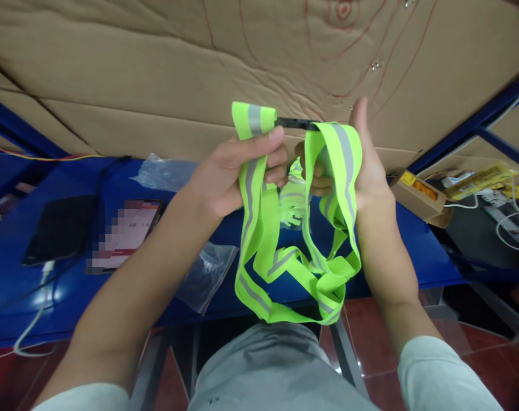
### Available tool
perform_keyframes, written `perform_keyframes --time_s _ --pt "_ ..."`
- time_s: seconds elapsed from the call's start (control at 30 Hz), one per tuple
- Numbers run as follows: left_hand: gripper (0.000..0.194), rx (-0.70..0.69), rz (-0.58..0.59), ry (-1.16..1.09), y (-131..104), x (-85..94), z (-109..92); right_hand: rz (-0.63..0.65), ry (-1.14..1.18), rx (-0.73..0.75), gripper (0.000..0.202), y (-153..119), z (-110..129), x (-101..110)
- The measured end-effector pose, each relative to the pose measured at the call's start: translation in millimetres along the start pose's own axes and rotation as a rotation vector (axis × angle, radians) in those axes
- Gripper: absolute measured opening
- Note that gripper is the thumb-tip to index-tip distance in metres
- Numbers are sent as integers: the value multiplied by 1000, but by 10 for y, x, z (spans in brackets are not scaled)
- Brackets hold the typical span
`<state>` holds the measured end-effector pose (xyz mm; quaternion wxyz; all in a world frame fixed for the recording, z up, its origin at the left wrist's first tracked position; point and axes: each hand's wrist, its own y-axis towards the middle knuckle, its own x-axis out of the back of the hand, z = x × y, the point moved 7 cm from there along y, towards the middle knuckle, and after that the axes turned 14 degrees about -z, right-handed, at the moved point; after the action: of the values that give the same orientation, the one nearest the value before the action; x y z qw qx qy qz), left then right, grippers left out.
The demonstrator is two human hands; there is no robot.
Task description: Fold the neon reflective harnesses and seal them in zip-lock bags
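Both hands hold up a neon-yellow reflective strap [253, 200] with a grey stripe down its middle. My left hand [259, 160] pinches one part between thumb and fingers, just below a folded end. The strap's black plastic buckle [296, 123] spans the gap between the two hands. My right hand [364, 154] has its thumb raised, and loops of the strap hang over it; its fingers curl behind the webbing, partly hidden. Lower loops droop in a tangle in front of my body. Behind the strap, a clear bag with more neon-yellow webbing [294, 200] lies on the blue table.
On the blue table [430, 257] at left lie a dark phone [60, 228] with a white cable and a lit-screen phone [126, 234]. Clear plastic bags [208, 274] lie nearby. An open cardboard box [422, 197] stands at right. A brown cardboard panel [135, 85] rises behind.
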<state>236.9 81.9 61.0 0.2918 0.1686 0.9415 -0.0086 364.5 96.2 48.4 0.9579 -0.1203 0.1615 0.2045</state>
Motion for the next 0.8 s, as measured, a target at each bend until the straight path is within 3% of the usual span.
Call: perform_keyframes --time_s 0.1,0.23,0.33,0.47,0.63,0.8 --pt "25 -92 -3 17 5 -9 -59 10 -145 192 62 -80 27 -52" --pt "18 -222 22 138 -37 -24 -88 7 -217 233 41 -86 -38 -56" --pt "19 -295 -33 205 -116 -49 -117 47 -251 287 42 -74 -57 -95" --pt "31 -343 -103 302 -212 -131 -164 -80 -278 443 27 -63 -20 -14" --pt "47 -404 -52 479 -203 -168 -174 -141 -303 393 24 -35 -70 48" --pt "35 -397 -167 443 -135 -52 -98 -157 -377 341 35 -60 -56 -10"
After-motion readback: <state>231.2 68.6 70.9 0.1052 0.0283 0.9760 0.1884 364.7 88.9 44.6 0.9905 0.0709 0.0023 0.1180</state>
